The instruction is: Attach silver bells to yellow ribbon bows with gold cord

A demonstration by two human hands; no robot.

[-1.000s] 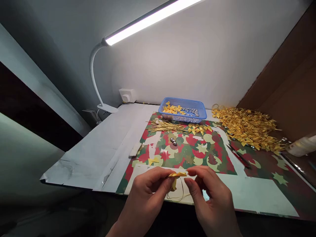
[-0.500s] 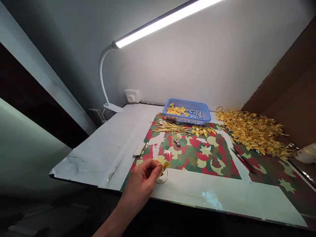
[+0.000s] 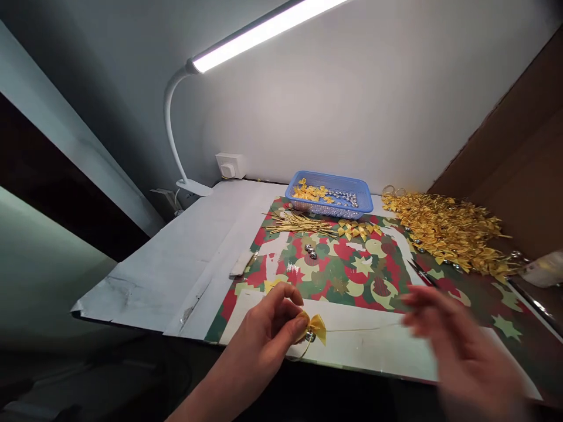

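Between the thumb and fingers of my left hand is a yellow ribbon bow, held over the front edge of the table. A small silver bell hangs against the bow, and a thin gold loop curves below it. From the bow a thin pale thread runs nearly straight rightward to the fingertips of my right hand, which is smeared by motion. Just behind that hand lie dark scissors, partly covered by it.
A blue basket with yellow bows and silver bells stands at the back. In front of it lie gold twist ties, loose bows and a few bells. A heap of gold bows fills the right; a lamp arches over.
My right hand has come into view at the right, with the thread now stretched toward it. My left hand has moved slightly right and down with the bow. The view has shifted a little.
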